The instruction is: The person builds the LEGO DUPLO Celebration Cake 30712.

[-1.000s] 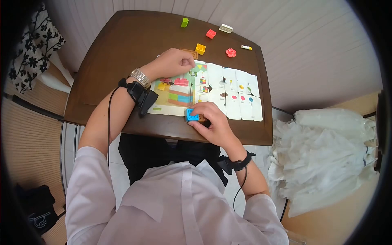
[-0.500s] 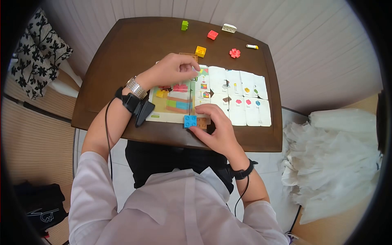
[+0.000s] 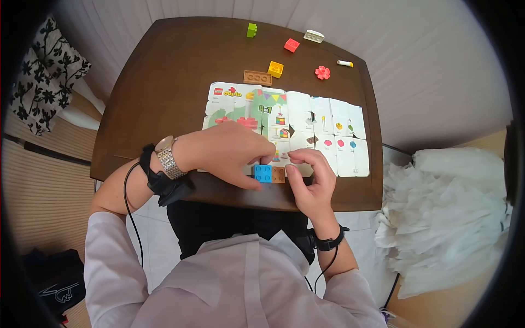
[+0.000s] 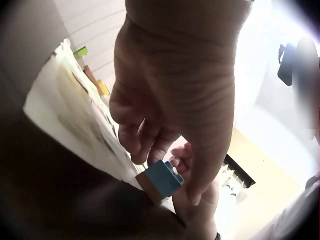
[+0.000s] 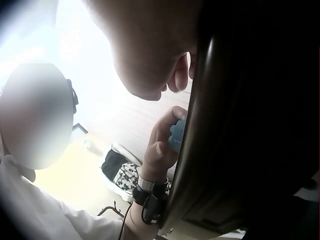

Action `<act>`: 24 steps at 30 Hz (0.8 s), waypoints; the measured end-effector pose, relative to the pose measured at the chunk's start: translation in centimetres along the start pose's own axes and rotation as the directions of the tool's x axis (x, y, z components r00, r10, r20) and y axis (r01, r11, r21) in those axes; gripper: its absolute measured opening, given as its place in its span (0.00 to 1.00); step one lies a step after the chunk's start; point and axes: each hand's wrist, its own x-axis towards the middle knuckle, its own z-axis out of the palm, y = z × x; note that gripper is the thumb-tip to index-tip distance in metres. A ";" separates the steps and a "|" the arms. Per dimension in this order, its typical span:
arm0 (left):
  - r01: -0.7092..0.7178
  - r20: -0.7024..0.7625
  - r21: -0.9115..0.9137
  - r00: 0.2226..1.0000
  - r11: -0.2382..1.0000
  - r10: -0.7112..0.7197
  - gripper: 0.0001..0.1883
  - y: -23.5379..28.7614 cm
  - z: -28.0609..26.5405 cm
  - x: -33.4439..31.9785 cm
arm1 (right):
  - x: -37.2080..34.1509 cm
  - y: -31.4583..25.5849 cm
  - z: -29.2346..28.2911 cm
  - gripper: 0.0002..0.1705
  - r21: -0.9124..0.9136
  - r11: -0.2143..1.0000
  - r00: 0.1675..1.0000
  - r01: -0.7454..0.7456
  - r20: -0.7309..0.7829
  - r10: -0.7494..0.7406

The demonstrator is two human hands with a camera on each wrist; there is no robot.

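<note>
Brown brick point(image 3: 279, 175), blue brick point(image 3: 263, 174) on left end, long axis left-right, studs up. Left hand point(image 3: 232, 150) round blue one, grip pretty loose; right hand point(image 3: 318, 177) beside, grip empty.

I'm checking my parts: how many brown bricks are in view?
2. One brown brick lies beside the yellow brick; the other is partly under the blue brick, between the left hand and right hand. Any beneath the hands would be hidden.
</note>
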 end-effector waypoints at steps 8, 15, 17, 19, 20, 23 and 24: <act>-0.093 -0.140 -0.120 0.987 0.988 0.076 0.18 -2.2 2.2 -0.6 | 1.7 0.6 -0.7 0.06 0.029 0.988 0.978 -0.149 0.149 0.143; -0.127 -0.176 -0.053 0.977 0.991 0.116 0.17 -2.2 2.3 -0.6 | 10.0 -0.2 -0.8 0.09 -0.162 0.985 0.939 -0.053 0.327 0.105; -0.110 -0.172 -0.076 0.980 0.991 0.095 0.17 -2.1 2.2 -0.7 | 12.4 1.8 -0.2 0.11 -0.181 0.982 0.940 -0.050 0.325 0.107; -0.134 -0.185 -0.058 0.975 0.989 0.121 0.17 -2.3 2.3 -0.7 | 15.1 3.4 0.7 0.14 -0.245 0.957 0.954 -0.157 0.215 0.212; -0.135 -0.189 -0.055 0.974 0.989 0.122 0.17 -2.5 2.5 -0.7 | 16.6 5.2 0.9 0.17 -0.325 0.941 0.964 -0.094 0.205 0.167; -0.177 -0.232 -0.040 0.959 0.983 0.163 0.18 -2.8 2.7 -0.7 | 21.0 9.0 1.5 0.24 -0.483 0.874 0.963 -0.053 0.207 0.173; -0.170 -0.223 -0.057 0.963 0.984 0.154 0.18 -2.7 2.6 -0.8 | 22.1 9.9 1.9 0.27 -0.561 0.825 0.951 -0.073 0.209 0.226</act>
